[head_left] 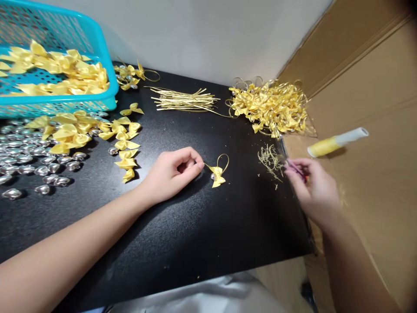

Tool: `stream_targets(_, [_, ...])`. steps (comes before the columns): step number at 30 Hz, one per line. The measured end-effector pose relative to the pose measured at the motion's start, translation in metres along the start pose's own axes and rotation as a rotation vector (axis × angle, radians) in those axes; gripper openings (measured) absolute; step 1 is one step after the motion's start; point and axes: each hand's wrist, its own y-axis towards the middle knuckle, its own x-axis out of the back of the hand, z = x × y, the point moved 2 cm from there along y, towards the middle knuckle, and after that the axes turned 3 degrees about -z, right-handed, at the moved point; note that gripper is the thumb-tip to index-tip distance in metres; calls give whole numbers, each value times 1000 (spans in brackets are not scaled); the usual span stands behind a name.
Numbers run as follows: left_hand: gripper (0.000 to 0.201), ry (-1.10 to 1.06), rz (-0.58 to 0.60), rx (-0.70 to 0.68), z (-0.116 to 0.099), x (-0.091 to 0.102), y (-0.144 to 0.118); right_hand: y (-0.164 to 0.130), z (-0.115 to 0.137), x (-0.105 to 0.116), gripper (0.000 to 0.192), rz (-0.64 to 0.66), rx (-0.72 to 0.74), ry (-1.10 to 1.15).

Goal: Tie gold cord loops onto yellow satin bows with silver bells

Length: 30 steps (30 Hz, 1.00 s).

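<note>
My left hand (172, 176) rests on the black table with thumb and forefinger pinched on the free end of a gold cord. That cord belongs to a yellow ribbon bow (219, 177), which lies on the table with a cord loop above it and a silver bead at its side. At the table's right edge, my right hand (316, 191) is closed on small purple-handled scissors (297, 170); the fingers hide much of them. Their tip points towards a heap of short gold cord clippings (270, 161). Several loose yellow bows (127, 154) lie beyond my left wrist.
A turquoise basket (112, 84) of yellow bows stands at the back left, with silver beads (48, 169) in front. Gold cord lengths (185, 101) lie at the back, beside a pile of looped bows (270, 106). Cardboard (371, 95) with a yellow-and-white tube (337, 142) borders the right.
</note>
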Motion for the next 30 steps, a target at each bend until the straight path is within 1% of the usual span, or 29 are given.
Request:
stream_targets(2, [18, 7, -16, 3, 0, 0, 1, 6, 29, -10, 18, 192, 150, 13])
stream_targets(4, [17, 18, -28, 3, -1, 0, 1, 11, 52, -21, 12, 299, 294, -16])
stream_targets(7, [17, 29, -37, 3, -2, 0, 1, 18, 68, -32, 9, 356, 404, -59])
stream_targets(10, [17, 32, -38, 11, -3, 1, 1, 21, 71, -36, 7, 401, 474, -89])
stream_targets(13, [17, 32, -42, 18, -3, 1, 1, 20, 71, -36, 9, 417, 537, -103])
stream_targets(18, [16, 38, -40, 28, -3, 1, 1, 21, 74, -38, 15, 411, 583, -136])
stream_targets(24, [15, 42, -36, 39, -2, 1, 0, 24, 81, -39, 21, 365, 650, -221])
stream_targets(30, [15, 30, -37, 38, -2, 1, 1, 25, 84, -38, 25, 349, 696, -281])
